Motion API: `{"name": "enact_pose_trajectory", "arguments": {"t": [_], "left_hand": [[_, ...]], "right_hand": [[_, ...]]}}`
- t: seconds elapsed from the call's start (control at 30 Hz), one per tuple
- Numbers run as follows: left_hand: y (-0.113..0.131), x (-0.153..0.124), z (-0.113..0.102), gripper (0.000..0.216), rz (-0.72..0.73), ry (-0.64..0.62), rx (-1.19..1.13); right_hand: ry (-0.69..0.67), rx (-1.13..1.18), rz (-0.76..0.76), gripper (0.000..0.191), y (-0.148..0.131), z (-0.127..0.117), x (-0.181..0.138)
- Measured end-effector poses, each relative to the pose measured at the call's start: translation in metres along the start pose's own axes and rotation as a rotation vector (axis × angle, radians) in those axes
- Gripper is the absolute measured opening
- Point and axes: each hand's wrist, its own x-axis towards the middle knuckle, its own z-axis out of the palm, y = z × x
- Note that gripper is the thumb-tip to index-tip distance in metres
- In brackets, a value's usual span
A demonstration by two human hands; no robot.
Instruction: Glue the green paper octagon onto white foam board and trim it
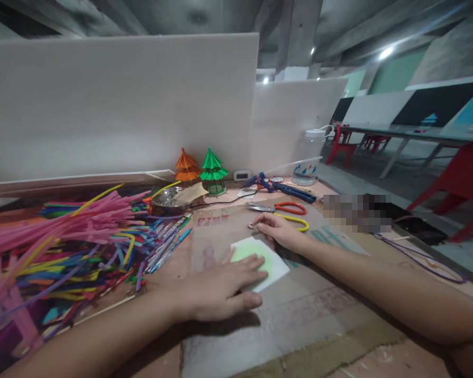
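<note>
Left hand point(220, 289) is laid flat, fingers open and pressed down on the pale green-and-white sheet point(278, 270), which is pinned to the cardboard point(299, 315) right under the palm. Nothing is actually gripped there, so the sheet could get skidded sideways if the pressure is eased or the cardboard is nudged. Right hand point(278, 231) is set at the sheet's far edge with its fingers curled; whether anything is pinched can't be told. Orange-handled scissors point(276, 208) are parked just past those knuckles, so they could be bumped or a finger nicked. Off to the left of the left forearm, the pipe cleaner pile point(63, 236) is close enough to be dragged across the counter point(382, 362) by an elbow.
</note>
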Motion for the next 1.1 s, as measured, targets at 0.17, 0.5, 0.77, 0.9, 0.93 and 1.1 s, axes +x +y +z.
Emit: {"name": "enact_pose_trajectory", "arguments": {"t": [0.17, 0.5, 0.77, 0.9, 0.93, 1.1], "left_hand": [[0.006, 0.002, 0.001, 0.064, -0.098, 0.153, 0.107], [0.004, 0.001, 0.001, 0.051, -0.007, 0.134, -0.195], [0.003, -0.005, -0.01, 0.039, 0.14, -0.086, -0.197], [-0.007, 0.001, -0.009, 0.055, -0.056, 0.17, -0.047], [-0.01, 0.004, -0.005, 0.074, -0.087, 0.146, 0.039], [-0.013, 0.011, 0.009, 0.079, -0.023, -0.027, 0.147]], "right_hand": [[0.005, -0.029, -0.004, 0.037, -0.002, -0.003, -0.001], [0.048, -0.008, 0.011, 0.028, -0.002, -0.001, -0.001], [0.017, 0.028, 0.001, 0.029, -0.006, -0.002, -0.004], [0.013, 0.041, -0.011, 0.031, -0.008, -0.001, -0.005], [0.012, 0.039, -0.013, 0.032, -0.008, 0.0, -0.005], [0.036, -0.027, -0.029, 0.032, -0.009, 0.0, -0.004]]}}
